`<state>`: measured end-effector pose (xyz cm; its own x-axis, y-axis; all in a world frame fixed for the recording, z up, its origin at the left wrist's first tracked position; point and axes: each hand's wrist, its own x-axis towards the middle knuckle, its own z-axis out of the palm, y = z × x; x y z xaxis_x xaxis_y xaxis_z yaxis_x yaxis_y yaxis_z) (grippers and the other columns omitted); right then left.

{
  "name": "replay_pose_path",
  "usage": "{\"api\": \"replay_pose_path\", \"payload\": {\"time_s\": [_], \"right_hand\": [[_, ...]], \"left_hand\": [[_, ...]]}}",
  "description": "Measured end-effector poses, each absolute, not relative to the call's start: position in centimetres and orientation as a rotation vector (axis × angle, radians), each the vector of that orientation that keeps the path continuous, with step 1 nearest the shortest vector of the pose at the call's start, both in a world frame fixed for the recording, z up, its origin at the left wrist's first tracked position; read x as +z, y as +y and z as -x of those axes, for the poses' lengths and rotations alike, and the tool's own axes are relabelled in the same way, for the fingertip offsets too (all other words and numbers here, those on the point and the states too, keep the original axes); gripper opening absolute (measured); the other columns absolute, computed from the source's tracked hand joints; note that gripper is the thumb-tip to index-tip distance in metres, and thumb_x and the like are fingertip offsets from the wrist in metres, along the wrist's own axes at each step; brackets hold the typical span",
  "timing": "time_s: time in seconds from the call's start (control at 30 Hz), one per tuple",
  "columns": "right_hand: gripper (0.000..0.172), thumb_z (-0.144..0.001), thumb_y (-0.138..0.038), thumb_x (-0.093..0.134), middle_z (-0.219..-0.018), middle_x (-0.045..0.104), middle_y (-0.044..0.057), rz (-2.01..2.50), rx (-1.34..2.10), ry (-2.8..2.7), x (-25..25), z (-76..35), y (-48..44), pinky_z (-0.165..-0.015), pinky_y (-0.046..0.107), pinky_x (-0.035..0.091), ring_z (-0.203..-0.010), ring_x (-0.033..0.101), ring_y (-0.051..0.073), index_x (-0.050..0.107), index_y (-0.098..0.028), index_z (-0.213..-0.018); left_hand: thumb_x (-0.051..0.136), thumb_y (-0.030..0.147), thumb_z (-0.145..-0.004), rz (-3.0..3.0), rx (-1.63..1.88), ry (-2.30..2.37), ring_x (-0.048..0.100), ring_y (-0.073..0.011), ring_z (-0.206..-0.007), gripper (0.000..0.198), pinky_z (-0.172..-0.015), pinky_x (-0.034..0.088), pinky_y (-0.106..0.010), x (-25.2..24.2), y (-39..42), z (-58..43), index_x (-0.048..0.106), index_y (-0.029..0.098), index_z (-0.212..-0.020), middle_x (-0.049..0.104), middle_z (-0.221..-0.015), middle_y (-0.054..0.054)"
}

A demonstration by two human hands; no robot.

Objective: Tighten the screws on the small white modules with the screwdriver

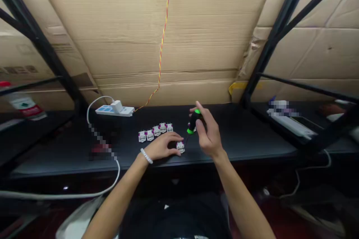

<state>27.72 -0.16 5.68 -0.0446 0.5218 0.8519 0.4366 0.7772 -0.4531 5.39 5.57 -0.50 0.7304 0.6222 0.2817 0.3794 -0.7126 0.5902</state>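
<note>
1. Your left hand (162, 146): it lies low on the black tabletop (238, 134), and its curved fingers (174, 139) touch a lone white-and-magenta module (180, 147). You cannot tell whether they grip it. A white beaded bracelet (146, 155) circles the wrist.
2. Your right hand (207, 131): raised above the tabletop, its fingers close around a screwdriver (193, 121) with a black-and-green handle. The thin shaft points down beside the lone module.
3. Row of modules (155, 131): five stand in a slanting line to the left of the screwdriver. Another module (189, 127) is partly hidden behind the screwdriver.
4. Back of the tabletop: a white power strip (114, 111) holds a white plug (117, 106), and a white cable (95, 104) loops forward.
5. Room: a cardboard wall (157, 33) stands behind, crossed by a red-and-yellow twisted wire (162, 52). Black shelf uprights (42, 41) flank it.
</note>
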Motion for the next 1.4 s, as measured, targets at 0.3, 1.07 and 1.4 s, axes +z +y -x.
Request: {"api": "replay_pose_path", "payload": {"time_s": [0.3,1.07,1.4], "right_hand": [[0.049,-0.105,-0.027,0.059,-0.122,0.065,0.01,0.834,0.05,-1.628,5.61,-27.38,-0.22,-0.086,0.043,0.064,-0.099,0.068,0.024,0.057,-0.029,-0.154],[0.039,-0.1,-0.032,0.068,-0.108,0.065,0.007,0.889,-0.008,-1.575,5.99,-27.21,-0.66,-0.074,0.038,0.061,-0.085,0.064,0.02,0.068,-0.028,-0.138],[0.038,-0.096,-0.036,0.075,-0.113,0.064,0.009,0.898,-0.036,-1.546,5.9,-27.21,-0.55,-0.075,0.04,0.061,-0.088,0.064,0.022,0.071,-0.026,-0.132]], "left_hand": [[0.093,0.042,-0.085,-2.43,0.636,0.769,0.071,-0.0315,-0.125,0.052,-0.116,0.053,-0.05,-0.43,5.53,-5.45,0.079,0.024,-0.132,0.076,-0.134,-0.011],[0.093,0.04,-0.086,-2.432,0.626,0.773,0.07,-0.0316,-0.126,0.052,-0.116,0.053,-0.051,-0.33,5.43,-5.43,0.078,0.024,-0.132,0.076,-0.135,-0.012],[0.093,0.041,-0.085,-2.431,0.635,0.773,0.07,-0.0309,-0.126,0.053,-0.116,0.053,-0.049,-0.61,5.62,-5.38,0.079,0.025,-0.133,0.075,-0.134,-0.012]]}}
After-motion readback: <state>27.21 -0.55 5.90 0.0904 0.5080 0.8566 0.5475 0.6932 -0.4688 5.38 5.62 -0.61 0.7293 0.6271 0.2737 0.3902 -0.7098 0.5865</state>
